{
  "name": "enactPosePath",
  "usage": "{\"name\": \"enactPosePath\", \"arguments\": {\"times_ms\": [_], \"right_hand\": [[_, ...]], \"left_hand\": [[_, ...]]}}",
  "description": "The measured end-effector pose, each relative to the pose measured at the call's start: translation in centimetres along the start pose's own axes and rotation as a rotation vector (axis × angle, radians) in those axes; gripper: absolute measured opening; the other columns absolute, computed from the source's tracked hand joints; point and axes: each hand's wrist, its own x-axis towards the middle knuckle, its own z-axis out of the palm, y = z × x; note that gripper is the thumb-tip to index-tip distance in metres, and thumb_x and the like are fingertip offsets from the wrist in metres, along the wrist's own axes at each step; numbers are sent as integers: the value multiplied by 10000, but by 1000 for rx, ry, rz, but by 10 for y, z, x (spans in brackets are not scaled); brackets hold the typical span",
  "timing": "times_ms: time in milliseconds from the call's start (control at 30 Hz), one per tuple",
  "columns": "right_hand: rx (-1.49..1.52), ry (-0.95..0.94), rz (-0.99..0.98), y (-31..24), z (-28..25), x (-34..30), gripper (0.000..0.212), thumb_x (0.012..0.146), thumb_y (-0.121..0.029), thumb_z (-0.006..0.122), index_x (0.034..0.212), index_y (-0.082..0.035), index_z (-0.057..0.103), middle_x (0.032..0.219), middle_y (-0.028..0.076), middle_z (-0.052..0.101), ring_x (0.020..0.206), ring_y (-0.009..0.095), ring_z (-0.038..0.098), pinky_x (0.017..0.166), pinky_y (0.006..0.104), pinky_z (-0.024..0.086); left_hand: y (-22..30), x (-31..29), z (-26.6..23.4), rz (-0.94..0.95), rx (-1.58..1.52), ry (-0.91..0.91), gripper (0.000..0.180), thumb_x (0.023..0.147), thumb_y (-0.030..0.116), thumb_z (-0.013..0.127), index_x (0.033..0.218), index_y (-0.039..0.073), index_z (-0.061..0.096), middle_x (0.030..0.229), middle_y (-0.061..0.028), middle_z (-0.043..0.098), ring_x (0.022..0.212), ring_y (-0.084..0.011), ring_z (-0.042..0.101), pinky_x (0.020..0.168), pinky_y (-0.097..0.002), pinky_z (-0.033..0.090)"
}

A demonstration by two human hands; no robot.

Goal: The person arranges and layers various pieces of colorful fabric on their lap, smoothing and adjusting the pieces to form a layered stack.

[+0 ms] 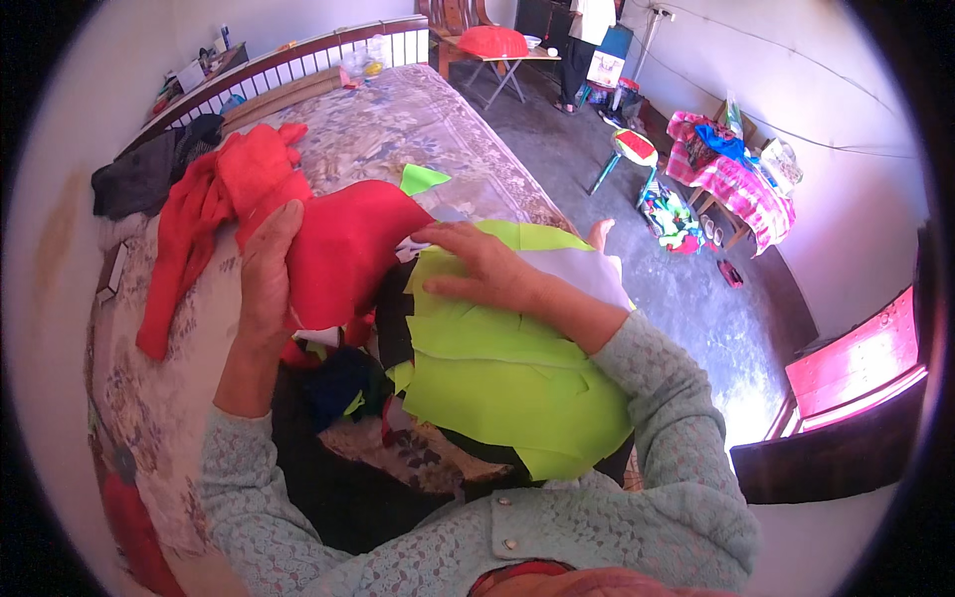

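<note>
My left hand [267,274] is closed on the left edge of a red fabric piece [348,249], thumb along its near side. The piece is held up and curves to a point at the right. My right hand [487,267] lies with fingers stretched out over a pile of yellow-green fabric pieces [507,368] across my lap. Its fingertips are close to the red piece's pointed end; whether they touch it I cannot tell. A pale grey-white piece [572,271] shows under the right wrist. Dark scraps [343,388] lie below the left hand.
A red garment [224,194] and dark clothing [139,184] lie on the patterned bed [398,129]. A small green scrap [422,179] rests beyond the red piece. To the right stand a stool [635,147] and a cloth-covered table [736,189]. A person [587,45] stands at the back.
</note>
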Motion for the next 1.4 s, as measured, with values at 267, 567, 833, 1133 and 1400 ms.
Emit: {"name": "enactPosePath", "arguments": {"times_ms": [267, 567, 833, 1133, 1400], "right_hand": [[221, 60, 86, -14, 1, 1, 758, 798, -291, 729, 1424, -111, 342, 1420, 94, 412, 1295, 247, 406, 1014, 424, 385], [418, 6, 45, -17, -12, 3, 977, 705, -417, 793, 1458, -101, 256, 1421, 128, 401, 1304, 258, 391, 1035, 436, 362], [1206, -137, 133, -60, -8, 2, 717, 795, -294, 741, 1362, -33, 390, 1263, 104, 542, 1122, 177, 543, 967, 345, 419], [750, 155, 241, -74, -27, 16, 264, 958, -329, 529, 900, -82, 602, 759, -76, 547, 667, 18, 496, 611, 184, 413], [704, 281, 81, -97, -31, 36, 261, 976, -303, 495, 979, -55, 577, 806, -41, 564, 661, 35, 505, 608, 180, 415]], "left_hand": [[23, -25, 1, 74, -62, -23, 245, 956, 206, 517, 1060, 9, 619, 1006, -47, 655, 857, -86, 625, 778, -220, 495], [28, -36, 1, -182, -52, -461, 315, 954, 188, 509, 1160, -43, 568, 1027, -61, 649, 866, -72, 619, 768, -202, 492], [31, -46, 12, -190, 5, -462, 350, 955, 213, 509, 1187, -44, 555, 982, -37, 649, 832, -56, 608, 748, -198, 493], [20, -26, -15, 11, 128, -429, 181, 916, 244, 607, 942, 69, 648, 869, 14, 646, 785, -29, 589, 683, -171, 480], [4, 0, -42, 122, 138, -279, 258, 952, 327, 533, 1014, 82, 585, 1009, -19, 647, 853, -86, 600, 759, -216, 479]]}}
